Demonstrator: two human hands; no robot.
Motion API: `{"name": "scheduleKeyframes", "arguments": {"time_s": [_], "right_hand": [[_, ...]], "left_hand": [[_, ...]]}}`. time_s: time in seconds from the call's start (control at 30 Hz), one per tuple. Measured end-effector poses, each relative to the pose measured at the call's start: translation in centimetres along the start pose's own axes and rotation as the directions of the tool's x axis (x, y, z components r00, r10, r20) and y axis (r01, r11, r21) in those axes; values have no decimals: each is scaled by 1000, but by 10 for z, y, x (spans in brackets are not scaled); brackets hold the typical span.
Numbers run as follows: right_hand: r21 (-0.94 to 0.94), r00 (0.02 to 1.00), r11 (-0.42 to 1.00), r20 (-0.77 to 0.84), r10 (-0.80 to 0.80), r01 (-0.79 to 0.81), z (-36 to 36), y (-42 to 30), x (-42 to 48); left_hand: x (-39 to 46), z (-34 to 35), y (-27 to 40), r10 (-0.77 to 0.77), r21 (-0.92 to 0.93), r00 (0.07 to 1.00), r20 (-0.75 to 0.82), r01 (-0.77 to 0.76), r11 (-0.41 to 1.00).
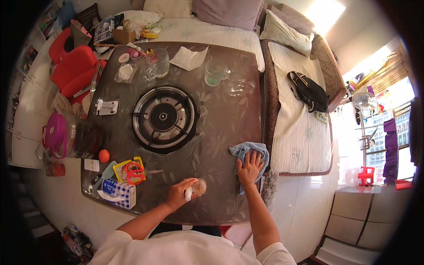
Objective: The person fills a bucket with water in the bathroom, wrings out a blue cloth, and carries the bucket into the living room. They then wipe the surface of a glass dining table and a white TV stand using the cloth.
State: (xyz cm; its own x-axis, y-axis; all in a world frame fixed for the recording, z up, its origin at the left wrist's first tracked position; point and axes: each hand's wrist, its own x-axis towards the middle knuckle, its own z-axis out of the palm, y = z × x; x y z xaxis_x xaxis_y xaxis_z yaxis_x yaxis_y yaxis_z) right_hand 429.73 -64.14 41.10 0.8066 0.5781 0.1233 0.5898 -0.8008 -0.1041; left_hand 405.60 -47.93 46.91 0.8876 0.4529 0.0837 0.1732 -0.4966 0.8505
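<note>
My left hand (180,195) is closed around a small clear jar (199,186) and a small white-topped container (188,194) near the table's front edge. What is inside the jar looks brownish. My right hand (250,168) lies flat with fingers spread on a crumpled blue cloth (243,149) at the table's right edge. Under both hands is a dark table (218,132) with a leaf-patterned top and a glossy clear cover. A round gas burner (163,116) is set into its middle, left of the cloth.
Glass mugs (158,64) (213,74) and white paper (188,58) lie towards the back. At front left are a tissue pack (121,193), red-handled scissors (135,173), an orange ball-like thing (104,155) and a large purple-lidded jar (71,135). A sofa (299,139) borders the right.
</note>
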Motion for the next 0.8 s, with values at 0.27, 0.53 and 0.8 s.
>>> {"name": "scheduleKeyframes", "arguments": {"time_s": [0.27, 0.53, 0.8], "right_hand": [[3, 996, 1000, -88, -26, 26, 20, 1, 90], [7, 994, 1000, -114, 2, -1, 28, -4, 113], [-56, 996, 998, -82, 33, -38, 29, -5, 120]], "left_hand": [[50, 25, -5, -59, -40, 997, -40, 57, 998], [75, 37, -2, -16, -3, 992, -124, 16, 1000], [114, 50, -1, -138, -62, 966, -219, 128, 990]]}}
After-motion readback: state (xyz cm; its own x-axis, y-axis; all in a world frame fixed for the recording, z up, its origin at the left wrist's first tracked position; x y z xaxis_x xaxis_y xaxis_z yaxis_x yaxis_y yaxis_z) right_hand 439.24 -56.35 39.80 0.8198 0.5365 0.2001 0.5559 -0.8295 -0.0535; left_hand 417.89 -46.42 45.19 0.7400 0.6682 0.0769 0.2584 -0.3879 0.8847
